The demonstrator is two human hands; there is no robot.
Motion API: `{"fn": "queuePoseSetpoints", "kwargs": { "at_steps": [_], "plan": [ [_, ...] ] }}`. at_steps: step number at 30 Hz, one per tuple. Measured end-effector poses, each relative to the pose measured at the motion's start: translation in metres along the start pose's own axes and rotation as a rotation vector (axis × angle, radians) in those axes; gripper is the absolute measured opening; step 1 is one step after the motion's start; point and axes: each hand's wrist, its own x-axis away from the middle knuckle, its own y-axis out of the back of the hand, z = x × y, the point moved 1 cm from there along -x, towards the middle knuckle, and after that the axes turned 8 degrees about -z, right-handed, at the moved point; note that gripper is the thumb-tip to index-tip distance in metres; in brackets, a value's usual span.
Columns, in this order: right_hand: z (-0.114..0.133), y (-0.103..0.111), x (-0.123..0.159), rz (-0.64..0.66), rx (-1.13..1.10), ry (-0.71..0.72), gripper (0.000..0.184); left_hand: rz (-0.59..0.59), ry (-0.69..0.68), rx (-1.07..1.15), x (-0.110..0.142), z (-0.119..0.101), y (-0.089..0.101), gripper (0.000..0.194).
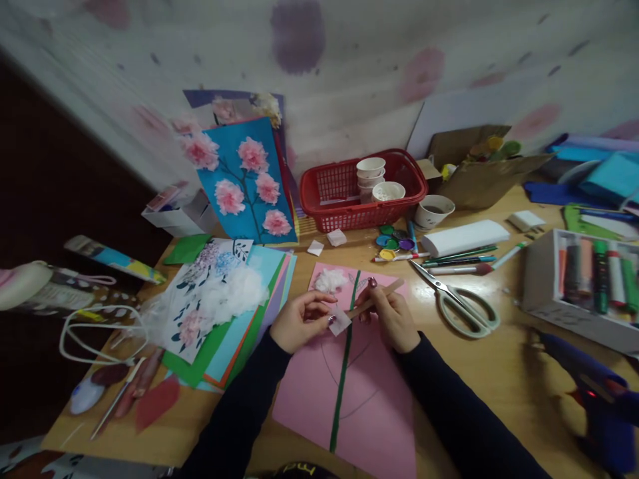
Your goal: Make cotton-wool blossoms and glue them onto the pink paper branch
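Observation:
Over the pink sheet of card (379,392), my left hand (297,324) pinches a small pale square of tissue paper (340,324) between thumb and fingers. My right hand (398,320) grips a flat wooden craft stick (359,309), whose lower end meets or nearly meets the square. A dark green stripe (342,382) runs up the card, with thin pencil curves beside it. At the card's upper left sits a crumpled white tissue flower (330,280). Two small stacks of pale tissue squares (336,237) lie behind the card.
Scissors (462,309) lie right of the card, near pens and brushes. A blue glue gun (594,392) with a red light stands at right, beside a marker box (549,286). Coloured paper (214,362) covers the left. A red basket (344,216) and flower picture (244,173) stand behind.

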Motion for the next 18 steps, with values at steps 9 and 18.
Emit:
{"fn": "queuePoseSetpoints", "kwargs": {
  "at_steps": [9, 18],
  "plan": [
    [0.0019, -0.0026, 0.0017, 0.02, -0.01, -0.019, 0.054, -0.087, -0.017, -0.096, 0.0007, 0.0038, -0.0061, 0.011],
    [0.0014, -0.0029, 0.0019, 0.004, -0.062, -0.017, 0.053, -0.064, 0.126, 0.039, -0.0006, 0.0085, -0.0053, 0.023]
  ]
}}
